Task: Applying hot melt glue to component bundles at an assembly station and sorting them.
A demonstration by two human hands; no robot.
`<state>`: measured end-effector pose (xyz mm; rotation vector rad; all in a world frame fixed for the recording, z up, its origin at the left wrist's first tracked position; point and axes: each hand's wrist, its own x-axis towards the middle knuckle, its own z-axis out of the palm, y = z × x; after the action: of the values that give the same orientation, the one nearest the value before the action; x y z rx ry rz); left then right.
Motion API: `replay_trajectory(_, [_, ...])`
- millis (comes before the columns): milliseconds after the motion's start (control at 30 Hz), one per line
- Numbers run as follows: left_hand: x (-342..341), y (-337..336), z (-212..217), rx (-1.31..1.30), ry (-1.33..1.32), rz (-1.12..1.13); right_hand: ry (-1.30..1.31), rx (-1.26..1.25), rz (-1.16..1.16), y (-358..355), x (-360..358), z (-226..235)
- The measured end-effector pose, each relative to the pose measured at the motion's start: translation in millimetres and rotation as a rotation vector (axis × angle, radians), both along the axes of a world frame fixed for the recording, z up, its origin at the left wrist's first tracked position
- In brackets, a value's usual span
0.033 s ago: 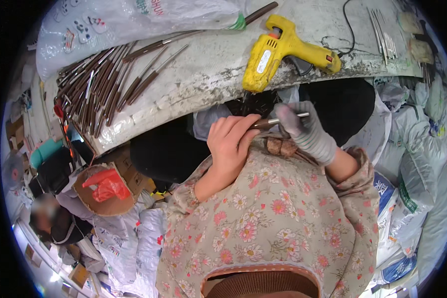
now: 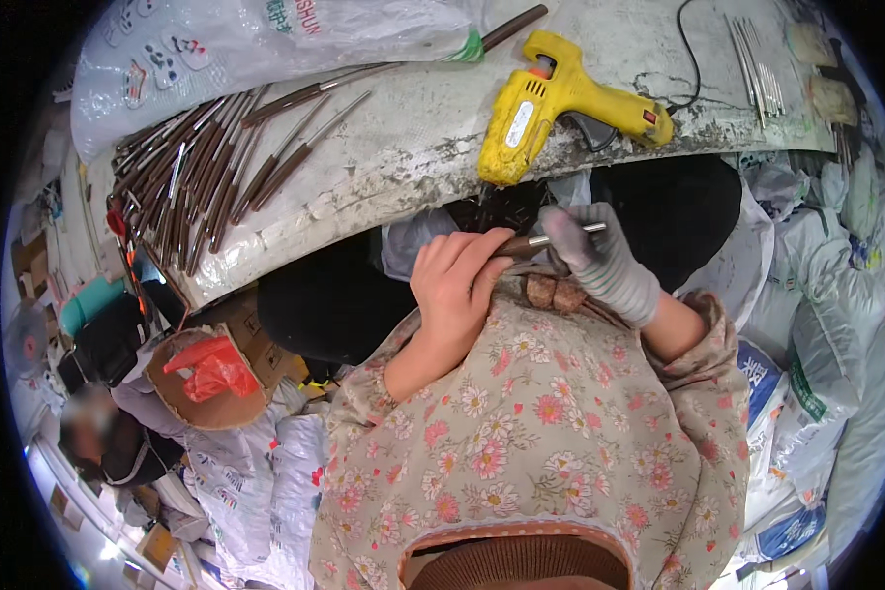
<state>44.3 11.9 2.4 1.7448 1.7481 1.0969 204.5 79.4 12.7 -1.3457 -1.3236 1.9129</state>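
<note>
My bare left hand (image 2: 454,280) is wrapped round the brown handle end of a slim metal rod (image 2: 519,246), held in front of my chest. My right hand (image 2: 610,265), in a pale striped glove with darkened fingertips, grips the silver shaft. The rod's tip sticks out past the gloved fingers, and part of the shaft is hidden by them. Beyond my hands, a yellow hot glue gun (image 2: 526,123) lies at the table's near edge, its nozzle towards me. Many similar brown-handled rods (image 2: 202,172) lie piled on the left of the table.
The worn white table (image 2: 364,147) curves across ahead of me. A printed plastic bag (image 2: 265,39) lies on its far left, and several thin bare rods (image 2: 754,74) lie at the right. A carton (image 2: 206,398) with a red bag stands left; white sacks (image 2: 816,344) crowd the right.
</note>
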Motion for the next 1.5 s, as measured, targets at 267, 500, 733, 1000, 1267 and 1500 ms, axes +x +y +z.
replay_trajectory(267, [10,7,7,-0.209,0.016,-0.047,-0.015,-0.047,0.125,17,23,-4])
replay_trajectory(500, [-19,60,51,0.139,0.406,-0.161,-0.316,0.035,0.177,88,104,36])
replay_trajectory(733, [-8,233,17,-0.074,0.946,-0.198,-1.314,0.646,-0.092,226,189,-1])
replay_trajectory(1000, [-17,149,60,0.299,0.090,-0.070,-1.468,0.775,0.192,252,232,-34])
replay_trajectory(1267, [-44,47,-8,0.013,-0.130,0.076,-0.361,0.677,-0.314,145,92,23])
replay_trajectory(1500, [-28,-6,-6,-0.257,-0.245,0.013,-0.816,0.949,0.289,102,44,-4])
